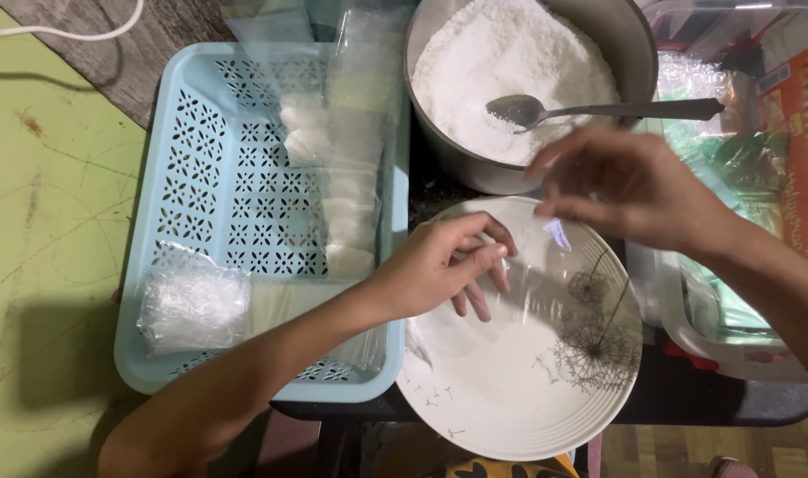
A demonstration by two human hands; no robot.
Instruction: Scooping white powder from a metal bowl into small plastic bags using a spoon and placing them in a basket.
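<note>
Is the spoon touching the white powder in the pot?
Touching. The head view shows the spoon bowl resting in the white powder, its handle lying across the pot rim.

Clear plastic bag (532,265), thin, glossy and crinkled, empty as far as can be told. Stretched slantwise between the left hand (439,265) and the right hand (625,181). Pinched at its lower left edge by the left fingers (488,257), at its upper right edge by the right. Held just above the white plate (501,389) with dandelion print, near the pot.
</note>
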